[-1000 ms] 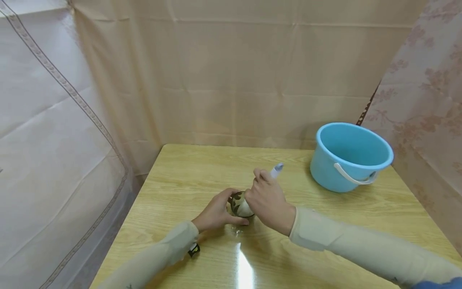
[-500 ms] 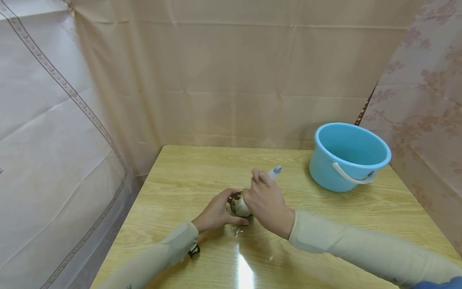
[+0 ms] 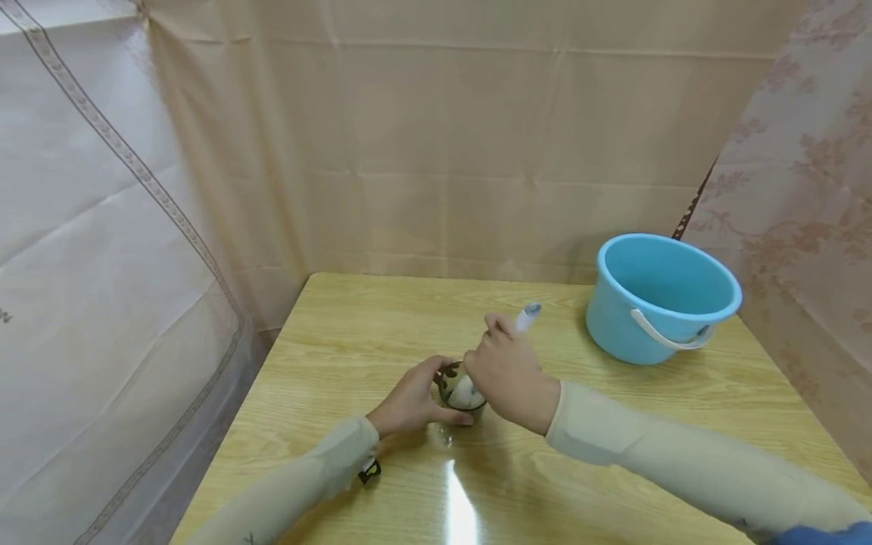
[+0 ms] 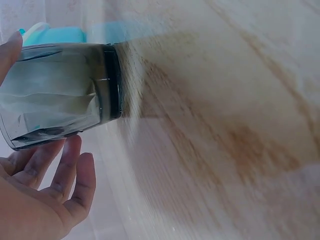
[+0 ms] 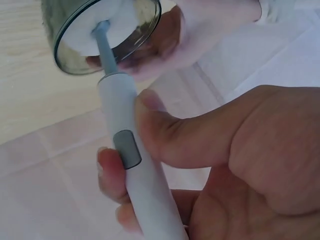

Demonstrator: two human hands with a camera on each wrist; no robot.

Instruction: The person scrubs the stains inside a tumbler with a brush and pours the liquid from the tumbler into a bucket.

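My left hand (image 3: 409, 401) holds a dark-tinted drinking glass (image 4: 107, 82) on the table, thumb on one side and fingers on the other. In the left wrist view, a pale sponge head (image 4: 55, 102) shows through the glass wall. My right hand (image 3: 507, 371) grips the white handle (image 5: 145, 185) of a sponge cup brush, thumb along its side near a grey inset. The brush's thin grey neck (image 5: 104, 47) runs into the glass mouth, and its white sponge sits inside. From the head, the right hand covers most of the handle.
A light blue bucket (image 3: 640, 337) with a white handle stands at the back right of the wood-grain table (image 3: 354, 325). A small black-and-yellow item (image 3: 370, 471) shows beneath the left sleeve. Beige cloth (image 3: 436, 151) hangs behind the table.
My right hand and the brush shift slightly left, then back right and up a little, with the sponge still inside the glass. My left hand keeps its hold on the glass.
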